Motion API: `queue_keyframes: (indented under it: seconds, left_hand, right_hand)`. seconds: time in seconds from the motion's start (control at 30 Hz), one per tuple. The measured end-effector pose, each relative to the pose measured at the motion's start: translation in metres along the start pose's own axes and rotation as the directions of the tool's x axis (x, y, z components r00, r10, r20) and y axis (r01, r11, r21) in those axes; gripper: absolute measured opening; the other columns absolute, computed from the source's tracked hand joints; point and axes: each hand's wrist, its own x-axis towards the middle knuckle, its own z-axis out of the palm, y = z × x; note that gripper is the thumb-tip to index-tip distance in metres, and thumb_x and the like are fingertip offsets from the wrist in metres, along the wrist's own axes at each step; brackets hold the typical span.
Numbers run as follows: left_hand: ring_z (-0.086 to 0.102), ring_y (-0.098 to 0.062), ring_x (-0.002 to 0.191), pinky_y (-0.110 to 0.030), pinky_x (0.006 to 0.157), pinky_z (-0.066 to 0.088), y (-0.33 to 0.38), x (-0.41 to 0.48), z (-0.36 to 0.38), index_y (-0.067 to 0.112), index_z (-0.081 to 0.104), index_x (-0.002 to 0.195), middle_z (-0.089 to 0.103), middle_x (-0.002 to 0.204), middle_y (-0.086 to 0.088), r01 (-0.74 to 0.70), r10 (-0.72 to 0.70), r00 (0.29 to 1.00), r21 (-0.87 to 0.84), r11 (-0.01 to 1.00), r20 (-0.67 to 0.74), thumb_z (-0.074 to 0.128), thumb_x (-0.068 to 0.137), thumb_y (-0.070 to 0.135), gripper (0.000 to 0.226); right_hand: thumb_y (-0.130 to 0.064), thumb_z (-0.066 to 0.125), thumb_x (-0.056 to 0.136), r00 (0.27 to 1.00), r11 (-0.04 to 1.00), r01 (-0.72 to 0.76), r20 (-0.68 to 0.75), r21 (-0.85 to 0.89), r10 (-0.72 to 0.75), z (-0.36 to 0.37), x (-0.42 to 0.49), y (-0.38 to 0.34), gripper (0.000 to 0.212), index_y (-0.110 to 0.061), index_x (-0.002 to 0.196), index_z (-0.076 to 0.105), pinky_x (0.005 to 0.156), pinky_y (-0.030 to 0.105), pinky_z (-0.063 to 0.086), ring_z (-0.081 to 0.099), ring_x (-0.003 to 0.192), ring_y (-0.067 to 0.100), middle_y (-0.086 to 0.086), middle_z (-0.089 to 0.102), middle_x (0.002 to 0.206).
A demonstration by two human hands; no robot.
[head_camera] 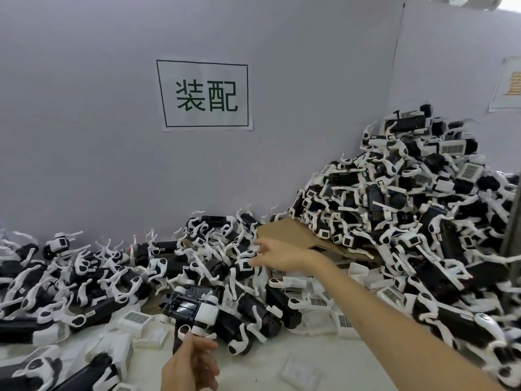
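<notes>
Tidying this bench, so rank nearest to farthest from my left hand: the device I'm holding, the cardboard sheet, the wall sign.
1. Black-and-white device: gripped in the left hand.
2. Cardboard sheet: farther back, right of centre.
3. Wall sign: up on the back wall.

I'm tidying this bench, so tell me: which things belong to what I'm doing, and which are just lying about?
In the job: left hand, gripping the held toy; right hand, stretched towards the reached toy.
Lying about: heap on the right; cardboard; sign; grille plate; table.
</notes>
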Motion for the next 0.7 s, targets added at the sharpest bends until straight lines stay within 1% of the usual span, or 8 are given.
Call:
queue_keyframes:
  seconds: [0.03,0.1,0.2,0.37,0.47,0.53,0.6,0.7]
  left_hand:
    - [0.044,-0.023,0.03,-0.026,0.042,0.036,-0.001,0.0,0.0,-0.01,0.062,0.077,0.051,0.046,-0.019,-0.025,0.025,1.0,0.024,0.999,0.019,0.037,0.107,0.033,0.058]
    - [0.048,-0.025,0.032,-0.03,0.05,0.038,-0.001,-0.004,-0.002,-0.007,0.067,0.082,0.061,0.057,-0.019,-0.086,0.085,0.996,0.066,0.994,0.02,0.038,0.108,0.03,0.053]
    - [0.061,-0.033,0.05,-0.036,0.062,0.04,-0.003,-0.009,-0.003,0.001,0.072,0.087,0.073,0.08,-0.015,-0.148,0.147,0.989,0.111,0.983,0.014,0.043,0.106,0.023,0.041]
    - [0.072,-0.034,0.077,-0.033,0.066,0.043,-0.002,-0.014,-0.001,0.009,0.071,0.09,0.074,0.1,-0.01,-0.156,0.158,0.987,0.161,0.975,0.001,0.045,0.104,0.017,0.03]
    - [0.073,-0.032,0.08,-0.033,0.066,0.045,-0.002,-0.015,-0.001,0.01,0.071,0.097,0.074,0.103,-0.008,-0.151,0.154,0.988,0.136,0.979,-0.013,0.046,0.104,0.02,0.028]
    - [0.074,-0.029,0.079,-0.033,0.066,0.046,-0.002,-0.016,-0.001,0.013,0.069,0.102,0.072,0.105,-0.003,-0.159,0.16,0.987,0.129,0.979,-0.003,0.045,0.105,0.022,0.026]
    - [0.073,-0.028,0.079,-0.033,0.065,0.045,-0.003,-0.017,-0.001,0.016,0.068,0.104,0.072,0.106,-0.002,-0.17,0.17,0.985,0.142,0.975,0.011,0.046,0.105,0.021,0.023]
    - [0.071,-0.026,0.072,-0.031,0.06,0.043,-0.003,-0.017,-0.002,0.016,0.068,0.103,0.071,0.103,0.0,-0.188,0.187,0.982,0.155,0.97,0.024,0.048,0.104,0.016,0.02]
  right_hand:
    - [-0.051,0.059,0.095,0.999,1.0,0.01,0.035,-0.02,-0.009,0.013,0.002,0.0,0.079,-0.022,0.158,0.021,0.111,0.038,0.039,0.041,0.139,0.023,0.005,0.032,0.16]
    - [-0.058,0.062,0.091,0.998,0.999,0.036,0.055,-0.031,-0.034,0.039,0.005,-0.001,0.091,-0.024,0.159,0.012,0.116,0.04,0.032,0.029,0.147,0.023,0.003,0.02,0.165]
    - [-0.054,0.067,0.088,0.991,0.998,0.07,-0.111,0.003,-0.069,0.072,0.004,0.0,0.089,-0.028,0.157,0.017,0.117,0.041,0.032,0.028,0.148,0.021,-0.002,0.017,0.165]
    - [-0.043,0.07,0.088,0.914,0.988,0.078,-0.405,0.132,-0.018,0.093,-0.006,0.003,0.048,-0.03,0.125,0.043,0.09,0.035,0.047,0.054,0.11,0.015,-0.009,0.051,0.132]
    - [-0.042,0.072,0.086,0.842,0.997,0.033,-0.54,0.073,0.012,0.101,-0.015,0.003,0.036,-0.028,0.101,0.042,0.073,0.031,0.048,0.056,0.09,0.013,-0.011,0.053,0.103]
    - [-0.038,0.071,0.086,0.813,1.0,0.024,-0.581,-0.018,-0.03,0.108,-0.023,0.006,0.036,-0.029,0.108,0.044,0.069,0.024,0.046,0.057,0.086,0.009,-0.011,0.052,0.108]
    - [-0.033,0.066,0.089,0.806,0.997,0.023,-0.589,-0.072,-0.061,0.114,-0.032,0.013,0.043,-0.034,0.127,0.045,0.06,0.016,0.042,0.058,0.074,0.004,-0.013,0.047,0.117]
    - [-0.036,0.062,0.094,0.808,0.998,0.04,-0.585,-0.058,-0.067,0.115,-0.044,0.021,0.047,-0.039,0.14,0.05,0.06,0.013,0.042,0.057,0.071,0.0,-0.016,0.044,0.114]
